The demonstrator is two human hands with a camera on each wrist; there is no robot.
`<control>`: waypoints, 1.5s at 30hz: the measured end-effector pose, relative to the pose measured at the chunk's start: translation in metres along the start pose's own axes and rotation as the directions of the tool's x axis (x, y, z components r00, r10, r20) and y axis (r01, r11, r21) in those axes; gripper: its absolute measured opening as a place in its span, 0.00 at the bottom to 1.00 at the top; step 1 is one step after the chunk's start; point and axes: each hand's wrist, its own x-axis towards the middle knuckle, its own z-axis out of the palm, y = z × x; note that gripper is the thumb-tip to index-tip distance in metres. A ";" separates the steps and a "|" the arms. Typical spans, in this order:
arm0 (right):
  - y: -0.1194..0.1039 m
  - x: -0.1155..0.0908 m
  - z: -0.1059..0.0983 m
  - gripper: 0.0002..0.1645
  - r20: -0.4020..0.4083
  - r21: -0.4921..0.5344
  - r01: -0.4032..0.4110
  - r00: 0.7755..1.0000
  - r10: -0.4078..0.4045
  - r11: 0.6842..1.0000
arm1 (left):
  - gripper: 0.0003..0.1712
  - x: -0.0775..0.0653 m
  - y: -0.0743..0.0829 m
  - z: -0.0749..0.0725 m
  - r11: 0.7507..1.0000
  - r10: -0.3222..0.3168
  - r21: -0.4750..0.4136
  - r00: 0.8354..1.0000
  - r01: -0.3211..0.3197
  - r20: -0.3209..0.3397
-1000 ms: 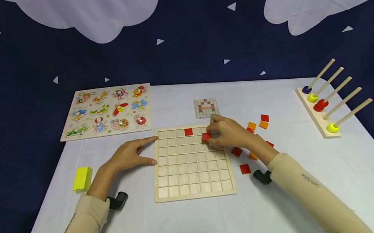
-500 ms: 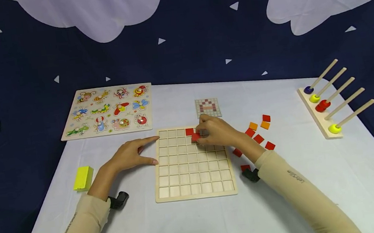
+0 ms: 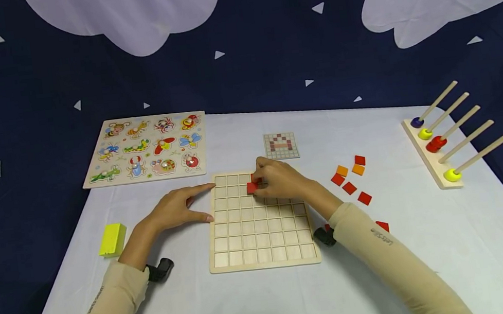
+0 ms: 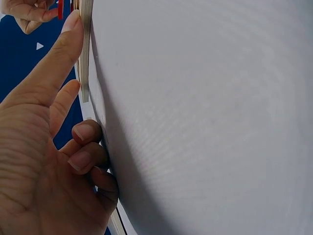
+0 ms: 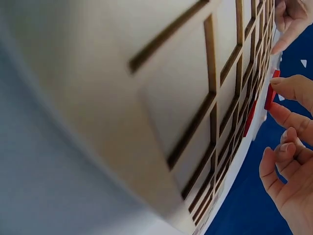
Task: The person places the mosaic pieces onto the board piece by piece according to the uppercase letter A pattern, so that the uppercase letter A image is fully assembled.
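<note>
My right hand pinches a red square tile between thumb and index finger, above the upper part of the wooden grid board. In the right wrist view the pinched tile stands apart from the board, while another red tile sits in a cell. That seated tile is mostly hidden by my hand in the head view. At the board's left edge my left hand rests with thumb and index finger straight and spread, their tips touching the rim. Its other fingers are bent in the left wrist view.
Right of the board lie several loose red and orange tiles. Behind it is a small pattern card. An insect puzzle board stands back left, a yellow block left, a peg stand with colored beads right.
My right hand has carried the red tile leftward across the board's upper rows, from right of the seated tile to just in front of it. The left hand has stayed at the rim.
</note>
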 end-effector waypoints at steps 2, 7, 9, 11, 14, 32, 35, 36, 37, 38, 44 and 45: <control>-0.002 0.003 0.001 0.14 0.012 -0.008 -0.001 1.000 0.001 1.000 | 0.50 0.000 -0.001 0.000 1.000 -0.001 -0.003 1.000 0.001 0.001; -0.006 0.009 0.002 0.15 0.031 -0.028 0.001 1.000 0.000 1.000 | 0.50 0.001 -0.002 0.001 1.000 0.001 -0.009 1.000 -0.001 0.002; -0.008 0.011 0.003 0.16 0.040 -0.038 0.003 0.999 -0.001 0.999 | 0.50 0.001 -0.002 0.001 1.000 0.004 -0.009 1.000 -0.004 0.001; -0.009 0.012 0.004 0.16 0.049 -0.048 0.001 0.999 0.001 0.999 | 0.50 0.000 -0.002 0.000 1.000 0.008 -0.010 1.000 -0.008 -0.001; -0.010 0.014 0.005 0.15 0.063 -0.062 -0.006 0.998 0.010 0.998 | 0.50 0.000 -0.002 0.000 1.000 0.010 -0.011 1.000 -0.010 -0.001; -0.012 0.016 0.008 0.10 0.083 -0.023 -0.048 0.995 0.050 0.999 | 0.49 0.001 -0.001 0.001 1.000 0.003 -0.009 1.000 -0.003 0.003; -0.012 0.015 0.007 0.12 0.076 -0.025 -0.055 0.995 0.057 0.998 | 0.49 0.001 -0.001 0.002 1.000 -0.004 -0.004 1.000 0.004 0.005; -0.012 0.014 0.006 0.13 0.073 -0.023 -0.059 0.996 0.060 0.998 | 0.50 0.001 0.000 0.002 1.000 -0.005 -0.002 1.000 0.005 0.005; -0.012 0.012 0.006 0.15 0.068 -0.024 -0.060 0.996 0.062 0.998 | 0.50 0.001 0.000 0.002 1.000 -0.007 -0.001 1.000 0.007 0.006; -0.011 0.011 0.005 0.16 0.063 -0.020 -0.064 0.996 0.065 0.998 | 0.50 0.001 0.000 0.002 1.000 -0.008 0.000 1.000 0.008 0.007; -0.003 -0.003 -0.005 0.20 0.023 0.016 -0.084 0.996 0.083 0.996 | 0.49 0.001 0.000 0.001 1.000 -0.004 -0.004 1.000 0.004 0.001; 0.000 -0.007 -0.007 0.20 0.016 0.019 -0.087 0.996 0.087 0.996 | 0.49 0.001 0.000 0.001 1.000 -0.005 -0.005 1.000 0.005 -0.001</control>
